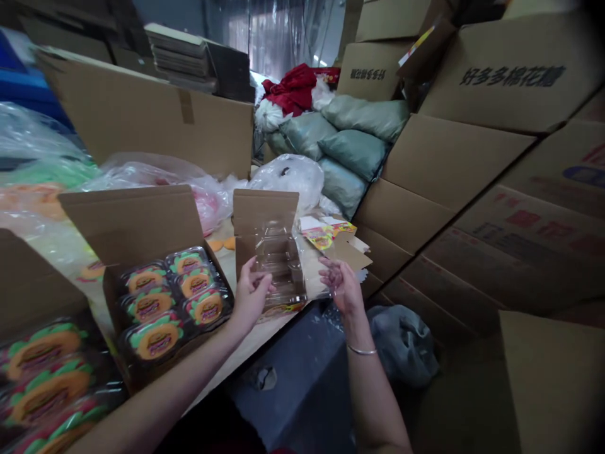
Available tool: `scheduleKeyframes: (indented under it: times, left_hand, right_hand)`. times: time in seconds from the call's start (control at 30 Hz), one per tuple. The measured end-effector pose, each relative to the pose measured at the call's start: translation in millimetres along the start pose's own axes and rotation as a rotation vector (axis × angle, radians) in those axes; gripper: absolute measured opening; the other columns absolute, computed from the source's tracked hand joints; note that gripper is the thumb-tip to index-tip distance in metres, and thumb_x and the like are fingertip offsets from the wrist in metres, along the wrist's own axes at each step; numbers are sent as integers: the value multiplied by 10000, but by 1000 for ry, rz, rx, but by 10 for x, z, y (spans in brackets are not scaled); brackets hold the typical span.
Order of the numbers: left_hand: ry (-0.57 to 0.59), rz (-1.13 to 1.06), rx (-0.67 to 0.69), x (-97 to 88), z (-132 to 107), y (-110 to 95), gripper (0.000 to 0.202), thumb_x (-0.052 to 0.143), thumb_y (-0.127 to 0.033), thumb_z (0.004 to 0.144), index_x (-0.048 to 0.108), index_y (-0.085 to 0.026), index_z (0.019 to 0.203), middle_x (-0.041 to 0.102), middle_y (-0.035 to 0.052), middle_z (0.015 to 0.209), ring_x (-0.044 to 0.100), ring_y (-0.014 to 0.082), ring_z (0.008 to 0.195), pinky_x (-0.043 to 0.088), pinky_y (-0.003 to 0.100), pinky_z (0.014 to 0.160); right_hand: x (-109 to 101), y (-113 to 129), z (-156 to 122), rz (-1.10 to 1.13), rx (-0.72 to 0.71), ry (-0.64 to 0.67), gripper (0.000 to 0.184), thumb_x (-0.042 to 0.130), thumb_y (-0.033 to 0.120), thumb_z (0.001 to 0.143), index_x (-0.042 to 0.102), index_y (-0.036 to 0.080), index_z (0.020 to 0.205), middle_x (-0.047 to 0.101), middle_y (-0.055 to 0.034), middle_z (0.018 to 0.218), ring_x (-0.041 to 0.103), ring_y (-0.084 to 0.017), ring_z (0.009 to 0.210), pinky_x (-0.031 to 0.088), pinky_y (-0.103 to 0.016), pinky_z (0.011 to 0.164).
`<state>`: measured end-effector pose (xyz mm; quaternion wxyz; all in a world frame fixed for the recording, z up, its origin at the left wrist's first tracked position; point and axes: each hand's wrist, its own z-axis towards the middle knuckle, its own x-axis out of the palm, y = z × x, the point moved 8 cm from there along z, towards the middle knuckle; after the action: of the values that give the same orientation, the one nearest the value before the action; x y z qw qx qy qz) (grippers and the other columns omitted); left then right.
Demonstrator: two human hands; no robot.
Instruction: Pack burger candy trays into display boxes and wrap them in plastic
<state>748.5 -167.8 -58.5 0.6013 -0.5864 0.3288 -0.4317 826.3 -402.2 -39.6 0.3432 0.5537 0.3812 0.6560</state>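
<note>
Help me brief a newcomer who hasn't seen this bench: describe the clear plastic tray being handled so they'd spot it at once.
Start at the worktable's front edge, right of the open carton of orange-and-green sweets. The clear plastic tray stands there before a small upright cardboard flap, the left hand on its side and the right hand just beside it. Unlike the filled packs, it is see-through and empty.

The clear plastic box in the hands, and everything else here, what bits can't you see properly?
Head view only:
- Clear plastic box: see-through and glary, so its lid edges are hard to trace; the left hand covers its side.
- Right hand: blurred, so what its fingers pinch is unclear.
- Burger-shaped candy packs: cut off by the left edge, blurred.
- Printed card: print too small.
- Table: mostly hidden under boxes.
</note>
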Motion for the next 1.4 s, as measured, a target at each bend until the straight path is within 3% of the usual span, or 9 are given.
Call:
scheduleKeyframes:
  times: [0.07,0.13,0.27,0.33,0.47,0.83,1.1,1.23,1.4]
  left_hand:
    - [0,-5,-79,-41,66,55,717,614,-434,802,343,-130,1392,646,47,868,628,151,608,558,337,638]
    - [-39,98,-39,-125,44,64,726,604,-445,813,334,-134,1411,652,122,1034,675,192,757,568,359,694]
    - [26,641,371,-107,-296,-65,717,546,-406,884,265,-116,1477,348,232,1519,424,329,1358,417,508,1072]
    - [163,961,467,-23,-494,50,627,543,-359,890,375,-74,1423,441,233,1460,359,361,1394,311,546,1141]
    - [409,1312,431,-19,-674,417,396,511,-284,913,584,-83,1246,670,173,1124,575,320,1134,214,564,1171]
    - [456,1299,493,-59,-674,486,413,497,-236,927,544,-88,1310,651,138,1132,567,274,1098,218,529,1168]
    - [513,1267,512,-67,-720,465,425,510,-249,897,541,-102,1294,634,135,1156,541,284,1114,195,550,1165]
    - [547,1263,521,-87,-739,500,515,539,-260,866,491,-102,1355,569,172,1322,477,305,1245,163,542,1178]
    - [573,1323,489,-73,-743,526,611,583,-313,833,460,-92,1390,599,192,1279,544,311,1157,128,542,1184]
  right_hand:
    - [113,28,-71,-140,-22,90,484,736,460,756,571,241,1154,688,-87,1196,702,-153,724,537,-240,567]
    - [137,64,-84,-330,-91,94,668,758,360,728,481,255,1326,676,-91,1190,690,-147,690,529,-244,566]
    - [23,-28,28,-655,-197,-80,614,638,292,740,528,159,1329,689,-80,998,635,-137,599,530,-270,561]
    - [54,-172,86,-769,-227,-91,587,591,274,752,554,148,1323,690,-83,993,616,-135,605,537,-278,590]
    - [284,-475,80,-803,-275,50,533,561,263,797,582,170,1321,688,-100,1070,630,-162,733,550,-298,697]
    - [-25,-411,-39,-586,-331,-14,586,616,308,798,522,189,1364,663,-61,980,616,-152,704,556,-310,710]
    - [167,-856,17,-899,-201,-30,580,497,261,802,530,117,1362,693,-93,971,652,-200,769,562,-326,724]
    - [327,-1069,19,-1389,-22,78,528,382,223,896,484,95,1398,690,-146,1160,670,-218,1030,533,-310,870]
    - [352,-1037,143,-1738,128,199,373,455,246,907,674,50,1135,721,-244,1024,703,-298,978,523,-352,833]
